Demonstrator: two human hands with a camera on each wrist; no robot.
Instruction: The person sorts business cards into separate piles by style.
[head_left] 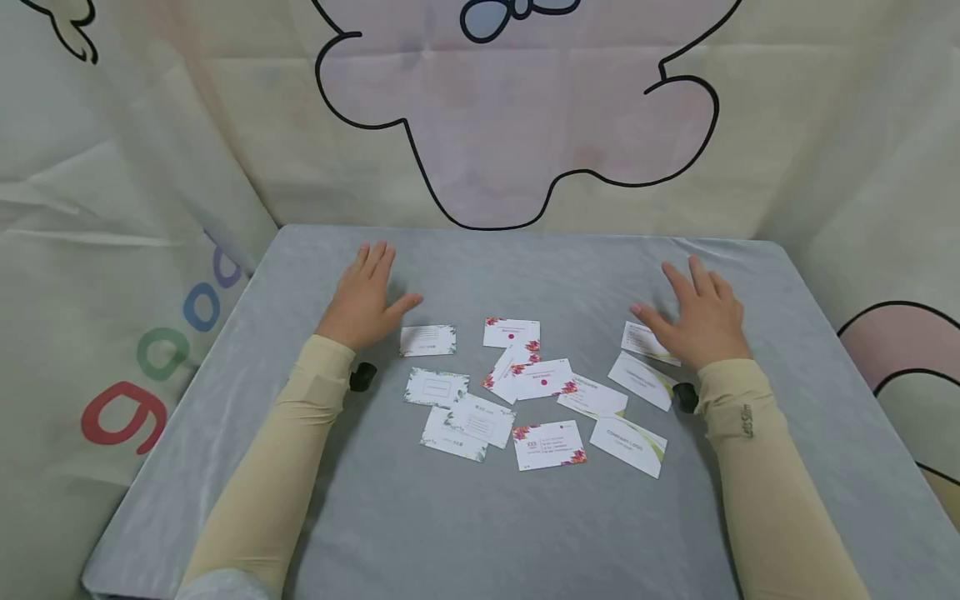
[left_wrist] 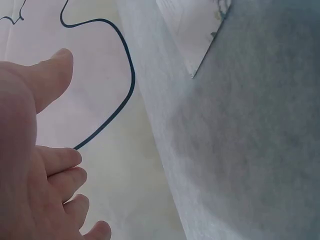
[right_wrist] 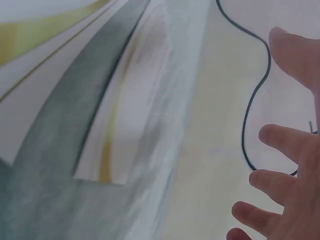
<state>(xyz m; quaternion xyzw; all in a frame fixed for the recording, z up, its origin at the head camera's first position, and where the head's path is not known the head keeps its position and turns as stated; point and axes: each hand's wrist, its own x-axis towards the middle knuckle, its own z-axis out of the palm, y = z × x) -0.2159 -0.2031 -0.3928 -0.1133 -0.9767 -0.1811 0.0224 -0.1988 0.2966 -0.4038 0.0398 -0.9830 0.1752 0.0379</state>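
Twelve small rectangular paper cards lie in three loose groups across the middle of the counter. At the left are white cards with grey-green leafy corners (head_left: 431, 387), two of them overlapping at the lower end. In the centre are white cards with red and orange floral corners (head_left: 551, 450); one tilted card is partly covered by its neighbour. To the right, white cards with a yellow-green curved edge (head_left: 628, 446) lie at a slant. The small print is too fine to read, and where the central and right groups meet it is hard to tell which card is on top.

Both hands are spread and hold nothing. The left hand (head_left: 365, 302) is beyond the upper leafy card, thumb pointing inward. The right hand (head_left: 701, 323) hides part of the uppermost yellow-green card; whether it touches it cannot be told. The wrist views cut the nearest cards off at the frame edge, and the right one blurs them.

Pale yellow fabric sleeves (head_left: 258, 467) cover the forearms, each with a small black device (head_left: 363, 377) at the wrist.

The counter (head_left: 450, 533) is covered in soft grey cloth. Cream fabric walls (head_left: 247, 92) surround it, printed with a black-outlined pink cartoon figure (head_left: 510, 150), cropped at the top, and multicoloured letters (head_left: 123, 415) at the left.
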